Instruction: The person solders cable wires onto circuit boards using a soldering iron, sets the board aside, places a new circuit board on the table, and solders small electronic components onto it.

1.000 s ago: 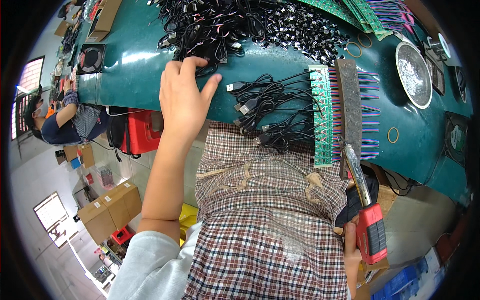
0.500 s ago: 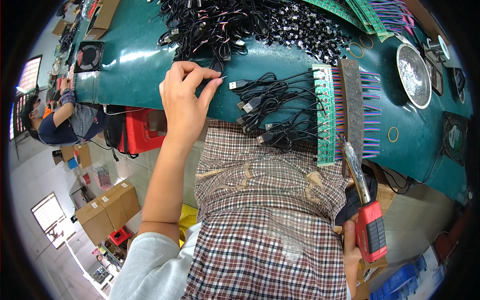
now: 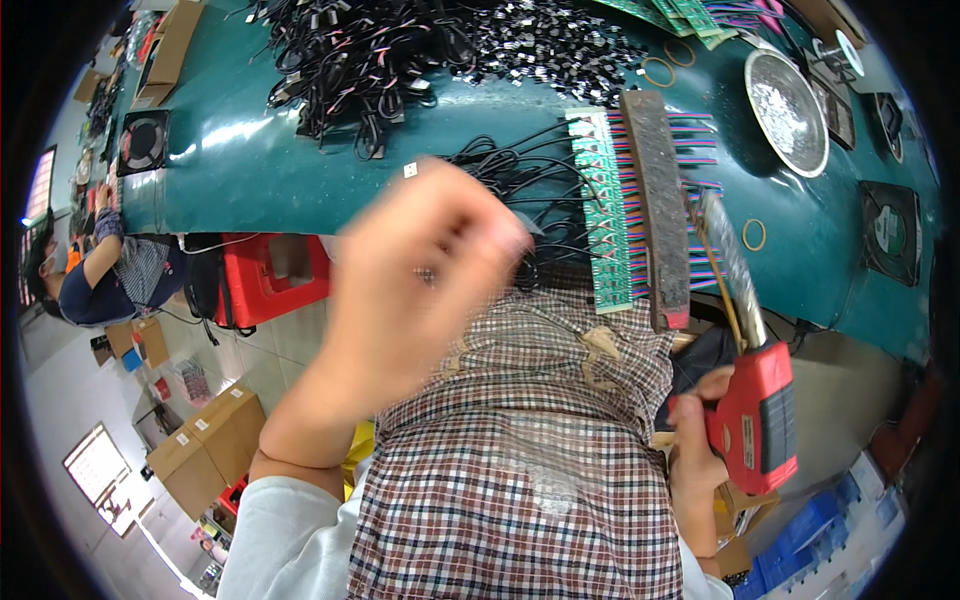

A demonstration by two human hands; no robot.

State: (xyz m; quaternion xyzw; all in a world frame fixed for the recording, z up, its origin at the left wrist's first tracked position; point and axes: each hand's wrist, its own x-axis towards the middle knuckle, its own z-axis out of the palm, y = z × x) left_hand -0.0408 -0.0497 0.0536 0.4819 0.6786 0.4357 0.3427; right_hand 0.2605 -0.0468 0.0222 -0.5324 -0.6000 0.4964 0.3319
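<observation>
My left hand [image 3: 410,290] is smeared by motion, its fingers curled together in front of the black USB cables [image 3: 500,165]. Whatever its fingertips hold is too blurred to make out. A USB plug [image 3: 410,170] shows just beyond its knuckles. Those cables run to a green circuit board strip [image 3: 600,215] at the table's near edge. Across the strip's coloured wires [image 3: 700,160] lies a long dark grey bar [image 3: 657,200]. My right hand [image 3: 697,445] grips a red and black soldering gun [image 3: 755,425], its metal barrel pointing up beside the bar.
A big heap of black cables [image 3: 350,60] and many small black connectors [image 3: 550,45] cover the far table. On the right are a metal bowl [image 3: 788,115], a rubber band [image 3: 753,235] and a fan [image 3: 890,232]. A co-worker [image 3: 110,265] sits at the left.
My left hand has come rightward and nearer, away from the cable heap. The soldering gun in my right hand has risen slightly. The whole view has shifted a little.
</observation>
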